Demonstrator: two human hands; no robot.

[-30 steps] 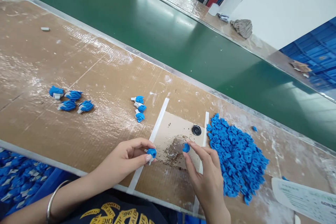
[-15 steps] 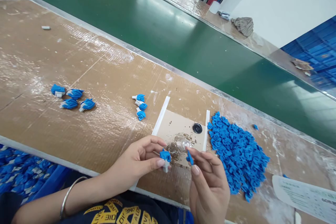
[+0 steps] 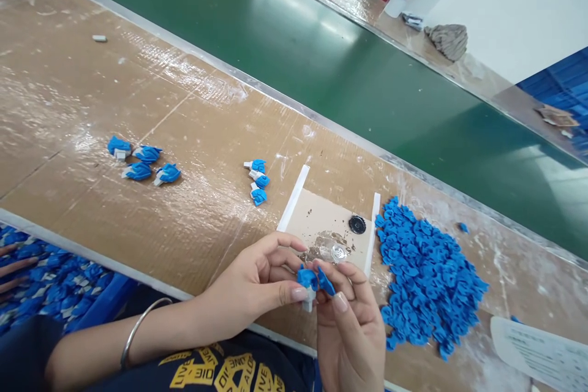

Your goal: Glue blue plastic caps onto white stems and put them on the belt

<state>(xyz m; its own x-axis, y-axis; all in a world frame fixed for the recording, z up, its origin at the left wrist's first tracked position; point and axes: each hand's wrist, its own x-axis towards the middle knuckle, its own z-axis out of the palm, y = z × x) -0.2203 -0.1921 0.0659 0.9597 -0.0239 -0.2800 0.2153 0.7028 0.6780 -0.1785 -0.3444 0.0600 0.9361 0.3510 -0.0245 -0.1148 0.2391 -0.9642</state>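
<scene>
Between the thumb and fingers of my left hand point(image 3: 261, 285) is a small blue-and-white plastic part point(image 3: 309, 295), its white stem pointing down. My right hand point(image 3: 351, 324) pinches a thin curved blue plastic piece point(image 3: 326, 282) close beside that part; whether the two touch, I cannot tell. Beneath the hands lies a beige card point(image 3: 316, 211) with wet brown smears, flanked by white strips. A round black cap point(image 3: 357, 225) sits on it. To the right is a heap of loose blue pieces point(image 3: 427, 275).
Two groups of blue-and-white parts, one nearer point(image 3: 258, 181) and one farther left point(image 3: 147, 154), lie on the brown tabletop point(image 3: 206, 214). A blue bin point(image 3: 98, 303) of parts stands lower left, another person's fingers point(image 3: 13, 266) over it. A green belt point(image 3: 294, 67) runs behind.
My right hand has moved left, bringing the blue piece close to the part in my left hand. The whole view has shifted slightly. Another person's fingers now show over the bin.
</scene>
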